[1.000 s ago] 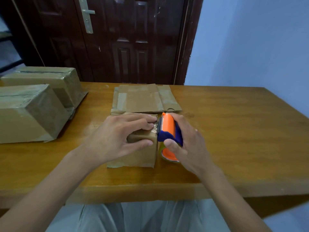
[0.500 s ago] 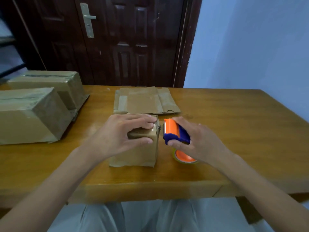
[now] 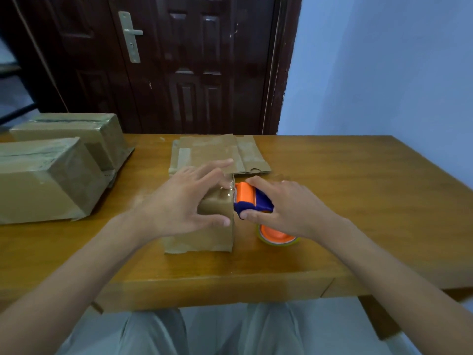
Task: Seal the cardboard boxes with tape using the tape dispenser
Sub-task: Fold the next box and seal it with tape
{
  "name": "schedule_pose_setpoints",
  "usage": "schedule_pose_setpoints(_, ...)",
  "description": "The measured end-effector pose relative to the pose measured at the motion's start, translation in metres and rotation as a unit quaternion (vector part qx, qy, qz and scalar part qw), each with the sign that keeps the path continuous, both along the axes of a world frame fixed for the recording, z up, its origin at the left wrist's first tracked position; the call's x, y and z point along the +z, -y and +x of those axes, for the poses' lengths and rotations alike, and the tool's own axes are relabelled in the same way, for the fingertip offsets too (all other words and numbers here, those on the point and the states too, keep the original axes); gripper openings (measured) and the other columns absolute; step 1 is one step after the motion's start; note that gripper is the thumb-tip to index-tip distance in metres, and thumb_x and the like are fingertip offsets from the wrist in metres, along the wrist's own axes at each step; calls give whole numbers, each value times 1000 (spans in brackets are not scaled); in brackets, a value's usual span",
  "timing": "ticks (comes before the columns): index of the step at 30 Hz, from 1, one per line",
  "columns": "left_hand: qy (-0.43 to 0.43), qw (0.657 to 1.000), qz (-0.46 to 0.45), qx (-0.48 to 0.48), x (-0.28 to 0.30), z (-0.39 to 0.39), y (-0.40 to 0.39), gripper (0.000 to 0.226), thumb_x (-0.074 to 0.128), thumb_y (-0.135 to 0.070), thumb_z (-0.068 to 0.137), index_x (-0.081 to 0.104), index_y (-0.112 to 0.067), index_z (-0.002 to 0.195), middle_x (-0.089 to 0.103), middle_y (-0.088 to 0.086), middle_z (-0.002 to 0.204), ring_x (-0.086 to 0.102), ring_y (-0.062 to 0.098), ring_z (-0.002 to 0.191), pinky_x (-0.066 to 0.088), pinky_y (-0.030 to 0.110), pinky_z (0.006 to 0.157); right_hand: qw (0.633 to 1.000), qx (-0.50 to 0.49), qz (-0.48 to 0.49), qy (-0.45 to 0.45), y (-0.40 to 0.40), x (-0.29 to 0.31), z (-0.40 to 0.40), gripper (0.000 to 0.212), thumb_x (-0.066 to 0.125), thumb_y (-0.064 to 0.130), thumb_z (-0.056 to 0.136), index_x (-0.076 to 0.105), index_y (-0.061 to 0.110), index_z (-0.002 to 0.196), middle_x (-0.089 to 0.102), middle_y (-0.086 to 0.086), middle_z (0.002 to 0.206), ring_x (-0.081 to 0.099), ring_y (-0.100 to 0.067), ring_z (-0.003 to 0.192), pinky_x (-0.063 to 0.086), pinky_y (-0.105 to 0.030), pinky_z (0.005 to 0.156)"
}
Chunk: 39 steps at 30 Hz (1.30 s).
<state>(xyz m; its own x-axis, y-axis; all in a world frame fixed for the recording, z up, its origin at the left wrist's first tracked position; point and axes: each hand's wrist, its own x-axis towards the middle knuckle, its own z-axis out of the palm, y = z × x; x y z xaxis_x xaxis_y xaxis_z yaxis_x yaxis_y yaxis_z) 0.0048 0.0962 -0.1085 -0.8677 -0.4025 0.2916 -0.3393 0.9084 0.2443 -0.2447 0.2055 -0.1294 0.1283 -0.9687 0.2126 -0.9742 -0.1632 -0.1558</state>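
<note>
A: Step? Box location?
B: Small box (image 3: pixel 204 226) mid-frame on bench (image 3: pixel 358 201). Left hand (image 3: pixel 179 201) spread flat on top; right hand (image 3: pixel 286 208) fingers grip tape dispenser (image 3: pixel 252 199) at its right edge.
A: Next?
B: Probably cut the tape there, press the end down.

A small brown cardboard box (image 3: pixel 204 237) stands near the front edge of the table, with shiny clear tape (image 3: pixel 226 193) on its top. The orange and blue tape dispenser (image 3: pixel 252 201) touches the box's top right edge, and its tape roll hangs low on the right of the box. Two bigger brown boxes sit at the far left, one (image 3: pixel 43 180) in front of the other (image 3: pixel 76 131), both with tape on them. A flat folded box (image 3: pixel 217 152) lies behind the small one.
</note>
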Motion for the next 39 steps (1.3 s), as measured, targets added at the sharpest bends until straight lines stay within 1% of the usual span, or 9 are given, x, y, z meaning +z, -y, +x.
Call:
schedule_pose_setpoints(4,106,992,-45,45,14,-10,-6,94,66,-79,79,27,-34,152,43,-8,160,42,14,143,32,32,116,1000,5,5,-3,0,0,-2,82,29,95,84,28,44,148,67,14,114,61,-8,89,55,-29,78)
schedule_pose_setpoints(7,171,980,-88,45,19,-18,-8,110,53,-87,80,4,-34,163,34,-6,165,34,16,150,28,34,121,1000,3,17,-1,-1,2,-3,82,31,94,84,28,43,149,67,14,118,60,-7,92,54,-28,80)
schedule_pose_setpoints(12,209,968,-137,25,21,-18,-8,101,36,-84,92,-11,-36,166,27,-3,166,32,20,148,30,34,118,1000,-6,17,-3,-2,-2,3,83,35,89,88,28,40,154,66,13,115,57,-7,88,44,-23,73)
schedule_pose_setpoints(16,210,972,-105,30,20,-17,-4,97,38,-81,94,-8,-37,167,31,-2,160,33,17,138,30,30,109,1000,-21,15,-18,-5,1,2,85,32,93,87,27,44,156,69,11,117,57,-9,88,46,-27,72)
schedule_pose_setpoints(21,177,980,-81,36,15,-2,3,93,36,-85,91,-1,-43,166,36,-4,154,36,13,131,31,28,101,974,25,68,-215,-3,6,19,87,32,93,86,30,42,157,63,3,109,51,-15,78,35,-28,56)
schedule_pose_setpoints(26,168,982,-73,47,10,-3,-2,93,43,-84,89,2,-49,164,36,-9,154,35,13,134,33,32,108,984,-9,45,-171,-1,8,13,88,28,97,83,35,43,151,68,6,108,57,-14,84,50,-31,69)
schedule_pose_setpoints(31,110,993,-37,35,11,-2,-1,104,57,-84,82,11,-41,164,36,-10,163,35,12,146,29,31,114,991,-11,15,-131,-7,8,0,81,32,92,86,32,45,153,69,11,123,59,-10,96,47,-26,70)
schedule_pose_setpoints(36,50,997,23,52,9,4,-3,84,68,-81,75,41,-31,138,55,-11,134,48,5,109,32,9,88,999,-21,-34,-24,-16,7,-11,86,30,95,83,30,46,153,67,15,127,63,-9,102,57,-27,79)
schedule_pose_setpoints(39,9,998,58,39,10,4,-5,75,62,-80,76,48,-31,131,55,-14,143,49,1,109,32,8,90,997,-11,-48,67,-14,11,-12,83,42,89,86,36,42,153,67,15,124,62,-7,97,56,-24,77)
